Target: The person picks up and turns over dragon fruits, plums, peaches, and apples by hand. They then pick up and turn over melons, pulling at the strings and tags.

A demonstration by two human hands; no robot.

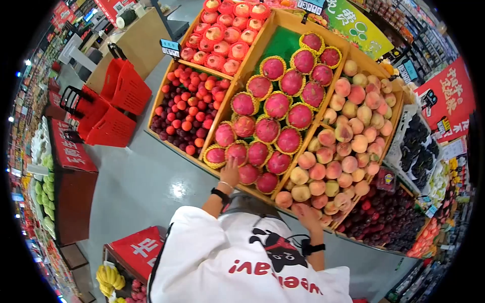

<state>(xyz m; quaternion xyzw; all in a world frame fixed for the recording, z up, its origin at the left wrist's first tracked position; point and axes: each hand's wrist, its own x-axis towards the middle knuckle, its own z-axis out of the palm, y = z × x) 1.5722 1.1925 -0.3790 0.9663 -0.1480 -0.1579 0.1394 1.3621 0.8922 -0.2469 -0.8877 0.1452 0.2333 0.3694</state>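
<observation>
My left hand (230, 172) lies at the front of the dragon fruit section, fingers stretched against a pink dragon fruit (237, 152) in a yellow foam net. Just right of it sits another dragon fruit (248, 174). My right hand (307, 216) rests at the front edge of the peach section, its fingers extended beside a peach (284, 199). Neither hand is wrapped around any fruit. Dark bands show on both wrists. The fingertips of the right hand are partly hard to make out against the peaches.
Plums (189, 108) and netted pomegranates (222, 35) fill the left sections of the wooden stand. Dark cherries (384, 217) and black grapes (419, 151) lie to the right. Red shopping baskets (108, 123) stand on the floor at left. Bananas (109, 279) are at lower left.
</observation>
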